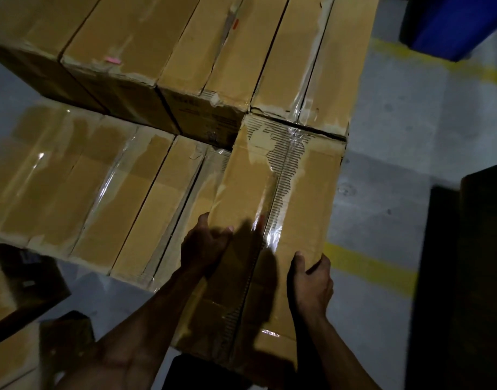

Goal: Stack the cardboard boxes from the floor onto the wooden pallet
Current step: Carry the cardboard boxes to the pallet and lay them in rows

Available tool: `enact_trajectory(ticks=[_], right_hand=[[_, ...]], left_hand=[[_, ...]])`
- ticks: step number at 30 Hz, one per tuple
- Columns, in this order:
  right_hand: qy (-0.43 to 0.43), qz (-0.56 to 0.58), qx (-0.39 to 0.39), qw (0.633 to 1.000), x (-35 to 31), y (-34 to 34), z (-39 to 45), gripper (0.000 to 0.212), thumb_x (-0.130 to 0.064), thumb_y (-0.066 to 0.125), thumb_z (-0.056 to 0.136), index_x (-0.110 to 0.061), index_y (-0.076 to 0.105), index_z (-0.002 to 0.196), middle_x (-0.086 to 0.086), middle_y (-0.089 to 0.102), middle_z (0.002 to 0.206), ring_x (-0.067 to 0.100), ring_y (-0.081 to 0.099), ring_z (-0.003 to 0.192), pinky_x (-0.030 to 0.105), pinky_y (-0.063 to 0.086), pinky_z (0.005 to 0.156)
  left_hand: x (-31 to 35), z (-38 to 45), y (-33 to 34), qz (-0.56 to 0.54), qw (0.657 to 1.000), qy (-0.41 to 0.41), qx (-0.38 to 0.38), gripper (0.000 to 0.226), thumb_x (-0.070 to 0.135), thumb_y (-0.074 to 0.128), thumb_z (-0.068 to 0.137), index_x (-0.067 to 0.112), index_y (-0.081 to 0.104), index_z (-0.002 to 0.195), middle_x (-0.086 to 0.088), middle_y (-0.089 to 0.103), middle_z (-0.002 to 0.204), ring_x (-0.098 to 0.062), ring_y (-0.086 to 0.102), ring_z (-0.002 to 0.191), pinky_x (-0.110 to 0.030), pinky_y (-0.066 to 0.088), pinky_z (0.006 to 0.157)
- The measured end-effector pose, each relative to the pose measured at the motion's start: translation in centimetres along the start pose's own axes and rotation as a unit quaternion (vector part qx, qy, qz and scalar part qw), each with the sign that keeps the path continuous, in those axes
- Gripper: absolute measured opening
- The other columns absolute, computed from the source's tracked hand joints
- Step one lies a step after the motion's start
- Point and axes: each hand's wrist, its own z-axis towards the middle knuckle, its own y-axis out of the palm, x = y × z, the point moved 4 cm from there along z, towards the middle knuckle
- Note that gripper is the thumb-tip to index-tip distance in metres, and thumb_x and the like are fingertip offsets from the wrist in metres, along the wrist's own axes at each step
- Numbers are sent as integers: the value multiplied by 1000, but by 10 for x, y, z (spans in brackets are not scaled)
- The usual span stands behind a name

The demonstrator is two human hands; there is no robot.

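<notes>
Both hands grip the box (272,220): left (205,246) at nine o'clock, right (312,280) at three; side print on a far box (208,114) unreadable.

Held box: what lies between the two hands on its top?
Head view: between left hand and right hand, only the held box's taped, torn centre seam.

Tan cardboard boxes (146,43) — grey floor (396,153), yellow stripe (374,266) — blue bin (452,23).

Grey floor (396,130) with yellow lines (374,266) — blue bin (461,23) (far right corner).
</notes>
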Motion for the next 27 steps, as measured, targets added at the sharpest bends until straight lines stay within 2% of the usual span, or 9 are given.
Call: enact_trajectory(ticks=[7,12,15,17,19,23,25,27], right_hand=[[-7,-27,-3,1000,6,8,5,52,-49,52,97,-14,45,135,11,65,121,36,62,108,46,49,95],[-16,-30,-23,999,5,8,8,56,-47,51,99,-13,39,142,11,60,132,35,58,117,44,48,98],[-16,-36,-42,998,1,5,6,64,-48,48,101,-13,29,151,13,51,144,36,52,127,46,45,102],[-27,-52,-54,997,-4,0,4,68,-47,47,102,-13,22,155,14,43,152,37,48,133,48,43,106],[-46,-85,-58,994,-11,-6,0,71,-45,46,103,-14,14,158,14,34,157,38,43,136,49,40,107],[-168,-216,-33,961,-16,-10,-19,65,-37,47,103,-14,16,156,14,15,165,37,28,146,48,37,111],[-215,-286,-34,933,-7,-5,-36,62,-36,45,104,-16,18,157,14,5,167,35,15,152,47,29,117],[-227,-324,-54,917,8,1,-58,62,-37,39,105,-16,16,158,12,0,168,34,3,154,48,21,120]], left_hand=[[-4,5,4,25,999,1,-20,81,56,67,87,13,36,148,-15,62,127,-37,61,114,-44,51,91],[-3,8,4,35,998,14,-45,74,50,64,92,10,36,147,-18,57,134,-39,57,119,-48,50,95],[-3,8,0,30,996,-9,-89,75,58,58,92,14,33,147,-12,52,139,-35,54,123,-48,46,102],[-2,4,-5,33,997,-11,-73,81,63,57,89,12,34,147,-12,51,143,-34,53,125,-49,45,104],[-1,-6,-8,41,998,-1,-52,85,61,56,91,9,28,153,-14,43,151,-34,46,134,-47,41,108],[-5,-31,-12,112,989,90,-23,82,51,53,98,15,12,159,-6,16,166,-26,23,150,-43,28,116],[-18,-46,-14,178,972,151,-35,79,51,50,99,18,12,159,-2,4,168,-23,10,153,-42,21,120],[-36,-65,-17,240,947,202,-63,78,52,47,100,17,12,160,-3,-1,168,-22,4,154,-40,16,121]])
